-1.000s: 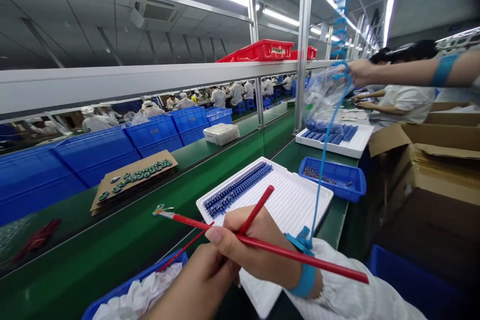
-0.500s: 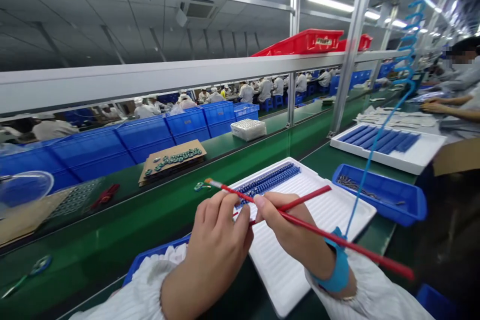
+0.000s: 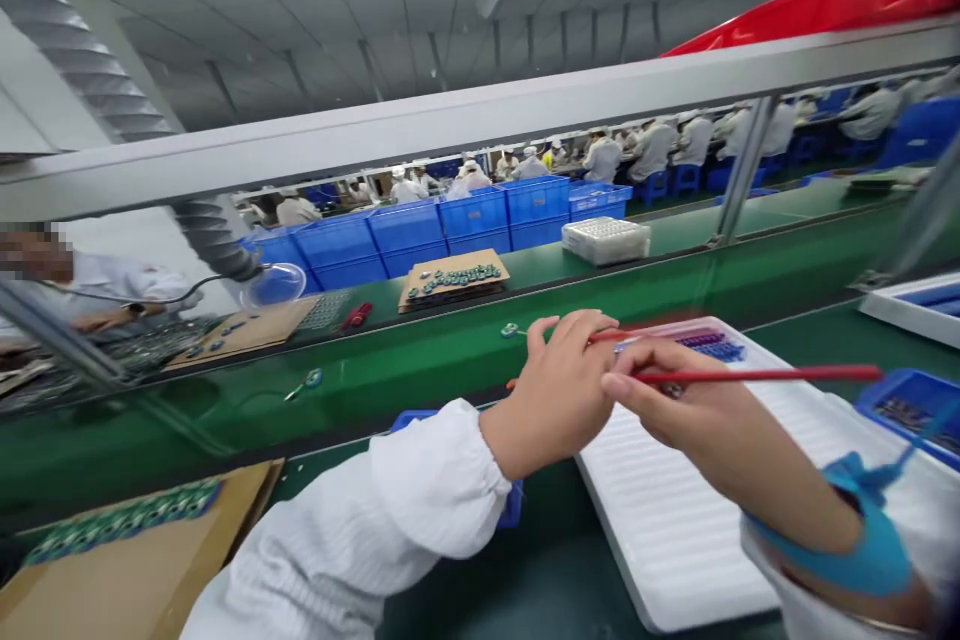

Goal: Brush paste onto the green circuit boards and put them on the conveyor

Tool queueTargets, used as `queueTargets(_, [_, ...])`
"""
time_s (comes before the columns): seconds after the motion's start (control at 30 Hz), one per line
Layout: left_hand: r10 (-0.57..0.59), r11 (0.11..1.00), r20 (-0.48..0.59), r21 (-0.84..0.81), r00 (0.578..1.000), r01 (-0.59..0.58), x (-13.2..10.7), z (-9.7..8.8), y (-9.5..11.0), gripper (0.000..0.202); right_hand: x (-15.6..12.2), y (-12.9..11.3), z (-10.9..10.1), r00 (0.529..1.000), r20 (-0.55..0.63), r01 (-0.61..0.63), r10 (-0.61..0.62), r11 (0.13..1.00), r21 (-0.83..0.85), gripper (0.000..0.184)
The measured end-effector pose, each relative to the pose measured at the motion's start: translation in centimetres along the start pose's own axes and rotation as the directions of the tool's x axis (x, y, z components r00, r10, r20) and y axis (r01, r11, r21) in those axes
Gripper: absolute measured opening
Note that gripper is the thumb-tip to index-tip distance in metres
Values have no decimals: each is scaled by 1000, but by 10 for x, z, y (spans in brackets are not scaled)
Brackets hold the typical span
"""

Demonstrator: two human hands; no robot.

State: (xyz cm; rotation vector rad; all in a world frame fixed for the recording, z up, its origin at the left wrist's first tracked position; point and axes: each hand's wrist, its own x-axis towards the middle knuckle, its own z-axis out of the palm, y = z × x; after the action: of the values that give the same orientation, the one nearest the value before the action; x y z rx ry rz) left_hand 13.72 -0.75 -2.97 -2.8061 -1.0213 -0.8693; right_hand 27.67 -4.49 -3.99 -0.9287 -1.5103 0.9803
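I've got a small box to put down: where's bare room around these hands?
Green bench mat shows between the white ridged tray and the cardboard sheet, under the sleeve. A green belt strip runs behind the left hand. Crowded: the tray's far end under the red rod, and the far shelf's blue bins.

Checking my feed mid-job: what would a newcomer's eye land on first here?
The left hand and right hand fill the lower middle, the right pinching a long red stick above a white tray. Beyond the green belt stands a row of blue bins, and a red crate stands out at top right.
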Motion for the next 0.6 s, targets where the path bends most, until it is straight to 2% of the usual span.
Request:
queueTargets(0.03, [-56,989,41,-132,998,61,2,-3,-4,28,2,2,-3,993,61,-109,101,983,147,31])
queueTargets(0.07, [-116,950,66,-282,991,130,4,-6,-9,28,5,4,-6,971,124,-232,204,928,292,30])
queueTargets(0.13, [-230,802,94,-546,969,243,7,-11,-20,32,10,10,-11,896,205,-438,394,714,546,23])
queueTargets(0.2, [-297,676,102,-680,950,284,8,-16,-32,38,13,17,-15,813,214,-500,542,461,733,15])
queueTargets(0.23, [-303,652,100,-704,948,283,7,-18,-38,39,15,21,-16,773,212,-492,598,355,795,11])
queueTargets(0.3, [-295,612,111,-741,949,276,6,-22,-49,39,15,28,-19,709,215,-465,672,216,859,14])
queueTargets(0.37, [-276,554,139,-785,951,275,3,-25,-57,38,13,34,-21,676,217,-452,704,163,877,20])
queueTargets(0.43, [-259,493,186,-818,948,295,1,-31,-63,37,10,39,-25,674,214,-449,707,163,878,25])
queueTargets(0.6, [-320,384,304,-824,897,417,-5,-53,-72,39,4,53,-37,741,254,-492,622,245,835,22])
